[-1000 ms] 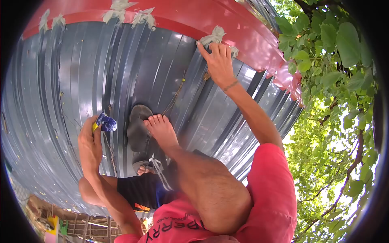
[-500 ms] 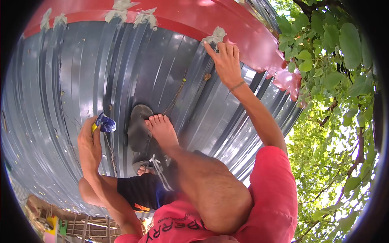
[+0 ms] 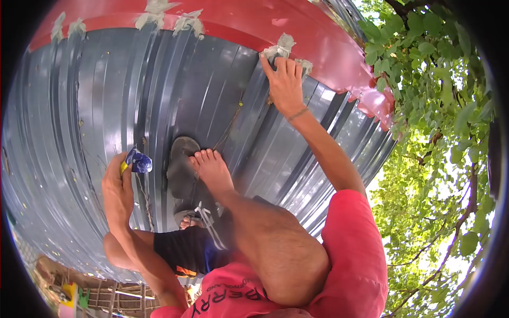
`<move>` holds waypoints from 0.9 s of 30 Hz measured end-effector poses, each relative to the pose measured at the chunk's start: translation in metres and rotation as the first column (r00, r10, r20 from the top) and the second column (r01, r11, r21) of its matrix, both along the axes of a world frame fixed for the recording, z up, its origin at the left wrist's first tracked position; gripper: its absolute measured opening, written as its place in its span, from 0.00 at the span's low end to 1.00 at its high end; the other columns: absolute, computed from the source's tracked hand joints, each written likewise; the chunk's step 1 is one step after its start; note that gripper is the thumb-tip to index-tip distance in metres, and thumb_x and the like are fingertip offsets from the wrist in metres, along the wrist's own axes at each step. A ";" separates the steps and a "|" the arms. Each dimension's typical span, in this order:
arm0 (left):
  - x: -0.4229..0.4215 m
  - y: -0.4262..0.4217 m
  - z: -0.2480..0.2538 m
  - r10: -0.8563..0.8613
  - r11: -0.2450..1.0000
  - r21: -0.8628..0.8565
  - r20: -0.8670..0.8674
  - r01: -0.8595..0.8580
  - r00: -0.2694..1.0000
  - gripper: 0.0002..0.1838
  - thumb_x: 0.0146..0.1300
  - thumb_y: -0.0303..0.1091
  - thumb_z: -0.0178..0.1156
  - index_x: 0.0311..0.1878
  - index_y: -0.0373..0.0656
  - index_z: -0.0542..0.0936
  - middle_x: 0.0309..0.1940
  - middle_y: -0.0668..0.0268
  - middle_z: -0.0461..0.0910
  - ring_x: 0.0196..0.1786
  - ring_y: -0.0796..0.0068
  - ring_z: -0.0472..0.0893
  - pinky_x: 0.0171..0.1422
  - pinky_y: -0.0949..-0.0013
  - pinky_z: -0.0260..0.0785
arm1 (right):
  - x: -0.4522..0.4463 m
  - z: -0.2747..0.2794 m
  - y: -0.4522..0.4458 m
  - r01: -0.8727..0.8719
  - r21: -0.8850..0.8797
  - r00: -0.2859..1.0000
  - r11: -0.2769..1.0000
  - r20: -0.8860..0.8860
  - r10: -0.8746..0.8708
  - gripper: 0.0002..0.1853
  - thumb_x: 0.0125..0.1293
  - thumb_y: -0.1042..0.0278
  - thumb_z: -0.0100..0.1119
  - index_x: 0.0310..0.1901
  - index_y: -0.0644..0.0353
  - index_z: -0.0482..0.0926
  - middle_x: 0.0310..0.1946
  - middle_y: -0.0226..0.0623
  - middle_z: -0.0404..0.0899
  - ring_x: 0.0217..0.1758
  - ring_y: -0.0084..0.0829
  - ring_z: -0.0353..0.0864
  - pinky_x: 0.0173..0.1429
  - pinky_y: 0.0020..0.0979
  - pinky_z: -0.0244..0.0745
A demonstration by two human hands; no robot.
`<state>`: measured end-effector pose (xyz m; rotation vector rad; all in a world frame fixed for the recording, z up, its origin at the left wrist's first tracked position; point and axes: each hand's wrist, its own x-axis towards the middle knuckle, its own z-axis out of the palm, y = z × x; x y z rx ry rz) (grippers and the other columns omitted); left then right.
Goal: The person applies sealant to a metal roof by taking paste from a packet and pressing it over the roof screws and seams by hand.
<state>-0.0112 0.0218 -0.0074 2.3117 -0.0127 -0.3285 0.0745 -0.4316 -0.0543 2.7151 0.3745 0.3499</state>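
My left hand (image 3: 116,185) pinches a small crumpled blue-and-yellow packet (image 3: 139,161) above the grey ribbed metal sheet (image 3: 217,79). What is in the packet cannot be made out. Farther up, my right hand (image 3: 287,85) lies on a raised rib with its fingers stretched out. Its index fingertip touches the lower left edge of a lump of pale grey putty-like paste (image 3: 281,47) where the rib meets the red metal strip (image 3: 233,21). Another small patch of that paste (image 3: 305,65) shows just right of the fingers.
More paste patches (image 3: 189,22) sit over the rib ends to the left. A dark sandal (image 3: 183,167) lies under my bare foot (image 3: 212,169). Thin twigs (image 3: 230,126) rest on the sheet. Leafy branches (image 3: 440,69) crowd the right side beyond the sheet's edge.
My right hand has slid a little left along the paste, uncovering the small patch to its right. My left hand and the packet have stayed put.
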 end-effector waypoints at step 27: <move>-0.026 0.023 -0.025 0.027 1.000 0.008 -0.121 -0.026 0.992 0.13 0.75 0.24 0.56 0.59 0.34 0.79 0.37 0.49 0.81 0.38 0.58 0.79 0.50 0.63 0.73 | 0.014 0.030 -0.060 -0.058 -0.197 0.992 0.979 0.096 0.079 0.39 0.62 0.76 0.60 0.76 0.35 0.71 0.46 0.33 0.72 0.51 0.37 0.70 0.66 0.44 0.65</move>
